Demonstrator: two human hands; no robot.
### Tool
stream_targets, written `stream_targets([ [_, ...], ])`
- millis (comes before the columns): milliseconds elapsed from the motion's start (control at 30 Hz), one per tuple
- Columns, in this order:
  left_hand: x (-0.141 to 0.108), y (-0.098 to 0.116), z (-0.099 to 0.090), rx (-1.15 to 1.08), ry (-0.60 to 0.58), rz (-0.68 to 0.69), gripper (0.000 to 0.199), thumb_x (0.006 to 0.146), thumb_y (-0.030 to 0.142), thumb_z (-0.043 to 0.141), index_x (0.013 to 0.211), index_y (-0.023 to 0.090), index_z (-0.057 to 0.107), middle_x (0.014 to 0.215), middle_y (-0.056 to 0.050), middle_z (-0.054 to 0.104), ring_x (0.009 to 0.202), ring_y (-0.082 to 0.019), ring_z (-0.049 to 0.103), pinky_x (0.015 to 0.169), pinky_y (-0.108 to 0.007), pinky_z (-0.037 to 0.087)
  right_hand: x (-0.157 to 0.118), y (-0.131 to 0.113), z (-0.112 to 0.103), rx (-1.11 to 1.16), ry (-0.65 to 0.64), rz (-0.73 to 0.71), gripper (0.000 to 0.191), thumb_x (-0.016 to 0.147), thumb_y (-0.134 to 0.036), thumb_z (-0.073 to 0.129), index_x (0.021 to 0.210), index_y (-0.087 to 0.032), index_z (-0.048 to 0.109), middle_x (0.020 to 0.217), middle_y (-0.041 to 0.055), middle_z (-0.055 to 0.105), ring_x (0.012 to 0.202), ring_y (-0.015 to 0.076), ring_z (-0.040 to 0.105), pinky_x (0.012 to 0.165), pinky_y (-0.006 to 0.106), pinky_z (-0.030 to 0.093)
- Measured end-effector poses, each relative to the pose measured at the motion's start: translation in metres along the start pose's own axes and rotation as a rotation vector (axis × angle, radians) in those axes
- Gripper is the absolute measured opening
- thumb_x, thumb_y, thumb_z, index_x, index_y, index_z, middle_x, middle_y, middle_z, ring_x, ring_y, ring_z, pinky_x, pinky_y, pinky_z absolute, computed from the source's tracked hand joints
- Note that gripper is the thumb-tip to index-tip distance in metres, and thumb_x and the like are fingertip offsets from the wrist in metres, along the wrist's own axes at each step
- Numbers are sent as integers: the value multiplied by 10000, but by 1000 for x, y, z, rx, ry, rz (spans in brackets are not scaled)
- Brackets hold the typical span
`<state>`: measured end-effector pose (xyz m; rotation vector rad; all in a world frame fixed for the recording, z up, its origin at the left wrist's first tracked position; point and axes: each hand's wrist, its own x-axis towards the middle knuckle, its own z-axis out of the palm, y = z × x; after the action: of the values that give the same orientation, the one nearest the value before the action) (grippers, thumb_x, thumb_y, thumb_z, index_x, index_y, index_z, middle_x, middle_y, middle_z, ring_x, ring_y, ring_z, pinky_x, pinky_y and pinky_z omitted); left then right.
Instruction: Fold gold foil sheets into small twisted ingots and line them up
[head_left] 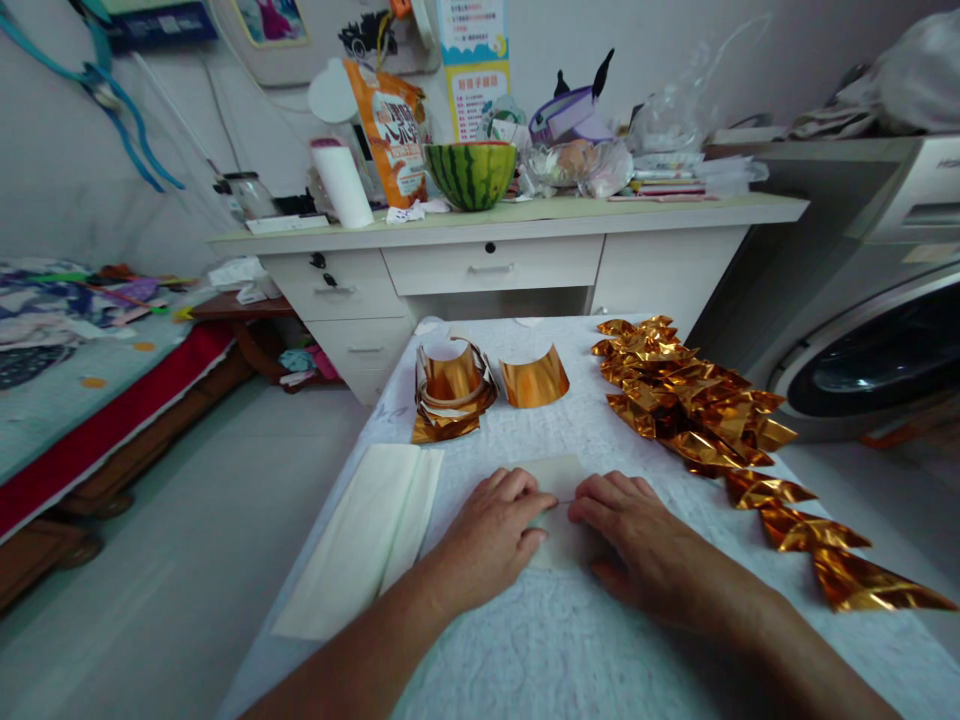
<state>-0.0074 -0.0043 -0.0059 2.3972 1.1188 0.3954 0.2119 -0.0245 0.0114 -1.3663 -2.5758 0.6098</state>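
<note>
A small pale sheet of paper (pixel 555 550) lies flat on the cloth-covered table between my hands, with a crease or edge running across it. My left hand (pixel 495 530) rests on its left side, fingers bent together and the index fingertip pressing near that line. From the right, my right hand (pixel 637 540) pinches the paper, its fingers closed and pressed down on it. Part of the sheet is hidden under both hands. A stack of larger pale paper sheets (pixel 360 540) lies beside my left forearm. Beyond the hands stands a curved gold foil sheet (pixel 535 378).
Curled gold foil strips (pixel 454 385) sit at the table's far left. Folded gold foil pieces (pixel 690 400) form a pile and a trailing row on the right. Behind is a desk (pixel 495 222) with half a watermelon (pixel 471 178); a washing machine (pixel 885 290) stands right.
</note>
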Motion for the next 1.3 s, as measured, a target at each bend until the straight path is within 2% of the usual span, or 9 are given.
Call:
stream_targets([
  [133, 0, 0, 0, -5, 2, -5, 359, 856, 168, 633, 1203, 258, 610, 1097, -29, 567, 1053, -220, 497, 963, -390, 436, 4, -3, 5, -91, 23, -16, 377, 714, -113, 625, 1081, -194, 648, 1075, 71, 620, 976, 256, 511, 880, 426, 333],
  [300, -1, 1, 0, -8, 8, 4, 361, 854, 151, 635, 1200, 251, 608, 1100, -25, 570, 1056, -214, 498, 962, -383, 432, 5, -6, 7, -157, 63, -36, 242, 766, -134, 616, 988, -210, 674, 958, 47, 650, 901, 229, 540, 857, 409, 323],
  [533, 0, 0, 0, -10, 11, 2, 360, 850, 148, 634, 1194, 253, 611, 1094, -28, 573, 1059, -219, 499, 957, -384, 434, 2, -10, 1, -119, 49, -29, 249, 726, -227, 717, 971, -201, 679, 1008, 58, 663, 949, 249, 559, 883, 416, 317],
  [833, 0, 1, 0, 3, 8, 7, 352, 849, 158, 644, 1190, 245, 616, 1093, -28, 581, 1053, -219, 500, 949, -380, 435, 10, -7, 10, -195, 48, -37, 129, 774, -193, 663, 902, -187, 676, 936, 51, 673, 870, 222, 579, 818, 383, 320],
  [1100, 1, -1, 0, -23, -1, 33, 303, 878, 162, 600, 1175, 219, 625, 1073, -45, 596, 1037, -218, 517, 932, -374, 442, 10, -5, 6, -139, 70, -60, 74, 792, -128, 640, 839, -183, 655, 887, 32, 663, 829, 192, 574, 798, 350, 319],
  [1200, 0, 1, -3, -38, -13, 46, 288, 889, 293, 627, 1166, 212, 626, 1067, -52, 593, 1032, -230, 517, 923, -382, 437, 8, -4, 3, -87, 73, -67, 97, 838, -105, 595, 830, -185, 650, 872, 28, 651, 813, 178, 567, 789, 335, 331],
  [1300, -1, 4, -5, -48, -23, 56, 515, 705, 508, 788, 1085, 199, 629, 1059, -53, 586, 1015, -255, 512, 885, -387, 440, 9, -3, 1, -26, 79, -67, 110, 880, -121, 569, 859, -190, 652, 878, 29, 644, 829, 178, 569, 796, 335, 342],
])
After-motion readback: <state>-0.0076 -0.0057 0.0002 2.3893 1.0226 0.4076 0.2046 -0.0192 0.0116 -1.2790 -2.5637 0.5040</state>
